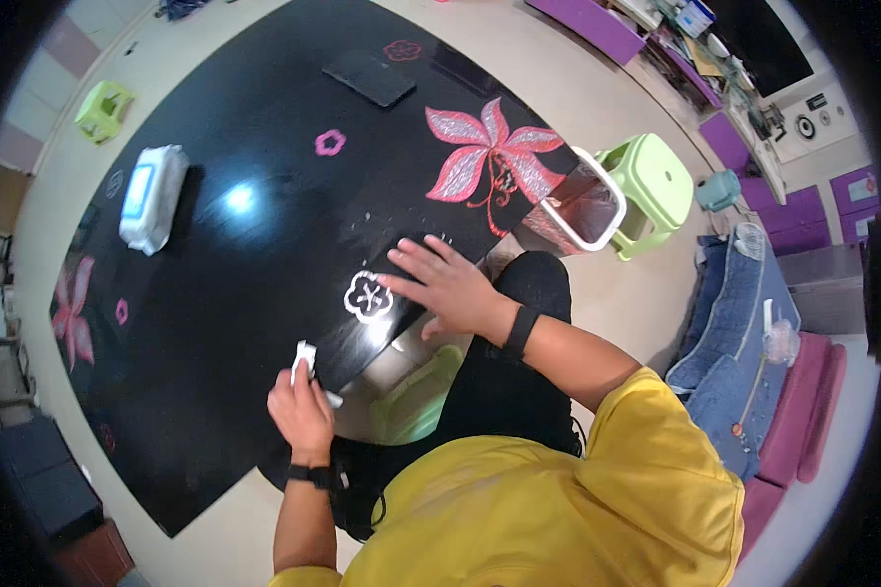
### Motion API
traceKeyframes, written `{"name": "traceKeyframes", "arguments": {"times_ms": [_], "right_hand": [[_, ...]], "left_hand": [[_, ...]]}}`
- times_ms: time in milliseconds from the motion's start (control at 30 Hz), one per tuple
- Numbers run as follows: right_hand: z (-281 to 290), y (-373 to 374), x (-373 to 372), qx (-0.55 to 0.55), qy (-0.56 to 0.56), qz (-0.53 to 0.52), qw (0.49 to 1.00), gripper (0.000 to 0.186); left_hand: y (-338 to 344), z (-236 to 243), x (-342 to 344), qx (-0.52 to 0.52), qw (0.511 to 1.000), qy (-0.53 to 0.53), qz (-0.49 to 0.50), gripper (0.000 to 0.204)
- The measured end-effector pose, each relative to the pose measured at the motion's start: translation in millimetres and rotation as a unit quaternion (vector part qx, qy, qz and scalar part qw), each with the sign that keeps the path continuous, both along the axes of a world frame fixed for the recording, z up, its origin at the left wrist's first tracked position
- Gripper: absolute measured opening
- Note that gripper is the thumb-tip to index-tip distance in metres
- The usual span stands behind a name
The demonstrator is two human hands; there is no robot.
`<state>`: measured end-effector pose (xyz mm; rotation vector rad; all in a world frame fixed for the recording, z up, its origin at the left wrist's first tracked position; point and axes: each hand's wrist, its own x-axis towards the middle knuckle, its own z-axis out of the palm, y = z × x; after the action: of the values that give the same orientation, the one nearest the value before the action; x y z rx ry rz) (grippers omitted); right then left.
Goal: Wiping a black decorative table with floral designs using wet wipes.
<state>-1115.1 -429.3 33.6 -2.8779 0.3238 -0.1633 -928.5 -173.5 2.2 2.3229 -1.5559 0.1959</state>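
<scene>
My left hand is closed around a small folded white piece, which looks like a tissue or wipe, at the near edge of the black table. Part of the white piece sticks out above the fingers and a bit shows below them. My right hand is open, palm down with fingers spread, low over the tabletop by its near edge. Its fingertips are beside a white flower shape on the black surface. Several tiny pale crumbs lie beyond that hand.
A white pack of wipes stands far left on the table; a dark flat slab lies at the back. Right of the table are a white-rimmed bin and a green stool. A blue-covered sofa stands farther right.
</scene>
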Motion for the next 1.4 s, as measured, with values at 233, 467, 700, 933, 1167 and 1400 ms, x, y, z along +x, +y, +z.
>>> {"name": "traceKeyframes", "arguments": {"times_ms": [233, 467, 700, 933, 1167, 1400], "right_hand": [[-8.6, -47.1, 21.7, 0.041, 0.031, 0.125, 0.991, 0.102], [-21.7, -55.0, 21.3, 0.051, 0.049, 0.176, 0.982, 0.092], [-25.5, -54.3, 18.2, 0.065, -0.035, 0.173, 0.982, 0.089], [-30.4, -60.2, 8.5, 0.095, -0.166, 0.109, 0.975, 0.076], [-27.2, -73.7, -28.6, 0.085, -0.219, -0.055, 0.971, 0.059], [-35.5, -103.9, -57.8, 0.087, -0.239, -0.165, 0.953, 0.049]], "left_hand": [[-4.1, -4.6, 4.7, 0.067, 0.996, 0.055, 0.019, 0.043], [-5.4, -1.3, 5.5, 0.101, 0.989, 0.105, 0.033, 0.042], [2.0, -7.7, -7.6, 0.049, 0.997, 0.015, 0.061, 0.05], [-33.8, -1.9, -32.3, 0.051, 0.976, -0.062, 0.201, 0.043], [-150.5, -6.9, -124.3, 0.031, 0.957, 0.014, 0.288, 0.032], [-282.5, -4.6, -174.2, -0.053, 0.985, 0.09, 0.138, 0.034]]}}
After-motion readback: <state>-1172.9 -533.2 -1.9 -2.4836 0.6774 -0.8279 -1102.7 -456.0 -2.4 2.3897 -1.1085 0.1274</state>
